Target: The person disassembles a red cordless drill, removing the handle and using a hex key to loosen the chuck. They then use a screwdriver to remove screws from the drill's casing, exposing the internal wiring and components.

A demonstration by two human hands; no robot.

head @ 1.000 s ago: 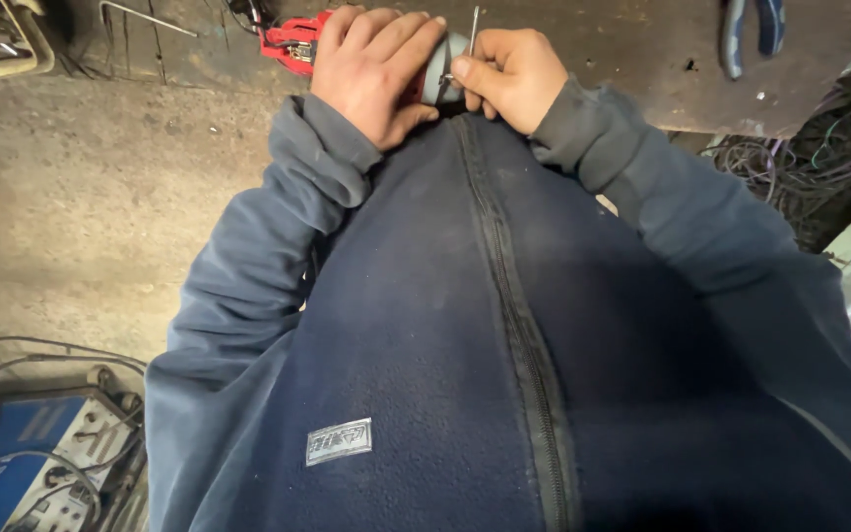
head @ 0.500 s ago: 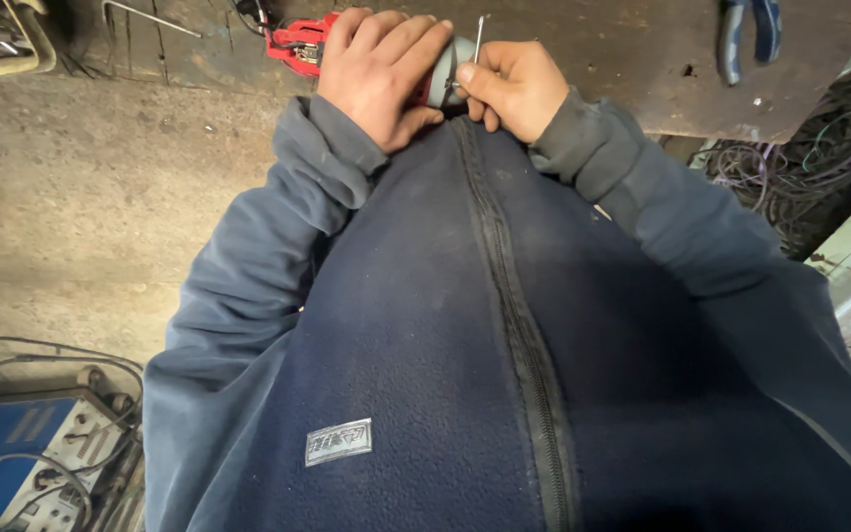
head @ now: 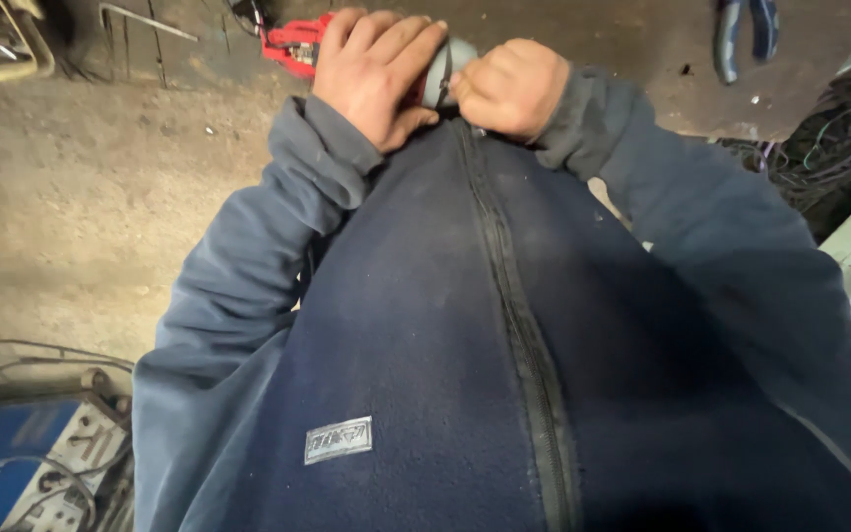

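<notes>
Both of my hands meet at the top of the view, just above the collar of my dark blue zip fleece. My left hand [head: 376,74] wraps over a red power tool [head: 293,44] whose rounded grey head [head: 442,69] shows between the two hands. My right hand [head: 509,89] is closed in a fist pressed against that grey head. What the right fingers pinch is hidden by the fist. The tool rests at the near edge of a dark, dirty work surface [head: 642,39].
Blue-handled pliers [head: 746,30] lie on the surface to the upper right. A tangle of wires [head: 819,148] fills the right side. A bent metal rod [head: 145,20] lies upper left. A blue machine with cables [head: 22,473] stands on the concrete floor [head: 71,197], lower left.
The thin metal pin that stuck up from my right hand is no longer visible. The right hand has closed tighter against the grey head. The left hand keeps its grip.
</notes>
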